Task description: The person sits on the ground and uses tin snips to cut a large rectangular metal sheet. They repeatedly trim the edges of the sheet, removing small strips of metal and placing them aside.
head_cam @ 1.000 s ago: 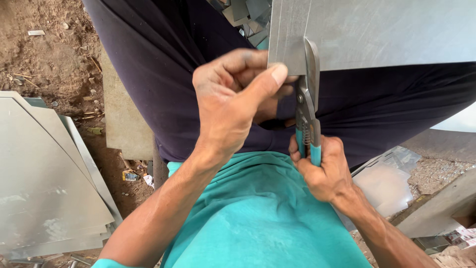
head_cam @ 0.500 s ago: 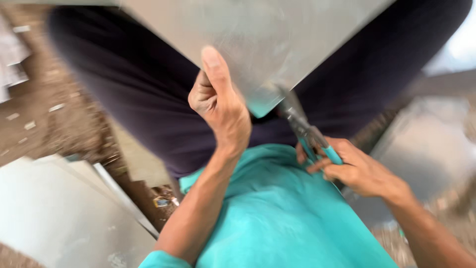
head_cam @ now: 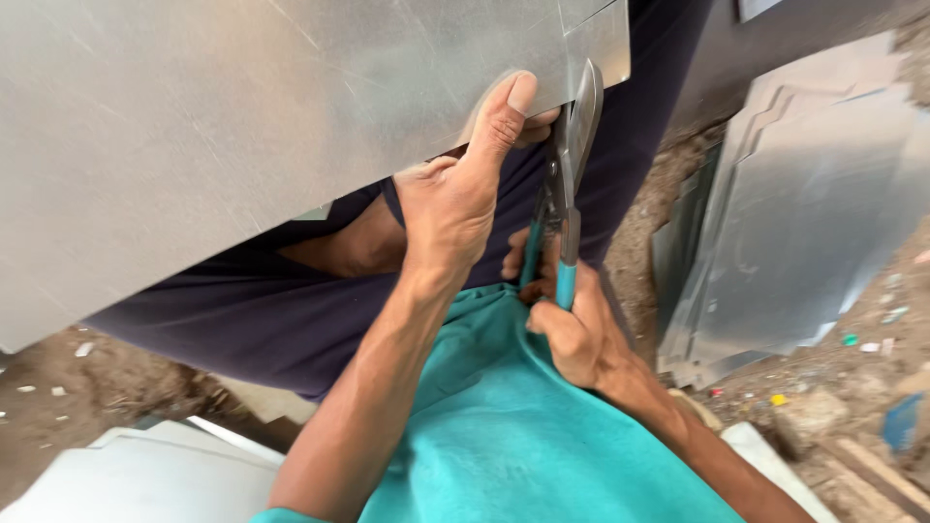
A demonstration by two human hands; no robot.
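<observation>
held a large grey metal sheet (head_cam: 242, 126) across the lap, tilted, its lower edge running down to the left over dark trousers (head_cam: 223, 300); pinched that edge with the left hand (head_cam: 455, 199), thumb pressed flat on top of the sheet and fingers tucked under it, just left of the cut; gripped the teal handles of the tin snips (head_cam: 564, 208) with the right hand (head_cam: 572, 329), fist closed tight below the sheet, blades pointing up into the sheet's edge beside a small notched tab at its right corner; judged risky on several counts: thumb lay almost touching the blades, so a slip or a jump of the snips could nick it; bare fingers under a freshly cut edge could be sliced if the sheet shifted; sheet rested only on the legs, so a twist could bind the blades, wander the cut or drop the sharp corner onto the thigh; looked for packages, labels and signs and found none readable; saw a stack of cut grey metal pieces (head_cam: 794, 213) to the right of the sheet, leaning on bare soil; noted small scraps below that stack, a green bit, a yellow bit and a blue fragment, too small to identify; saw a pale flat panel (head_cam: 145, 475) below the sheet at lower left; wore a teal shirt (head_cam: 523, 446) beneath the sheet.
</observation>
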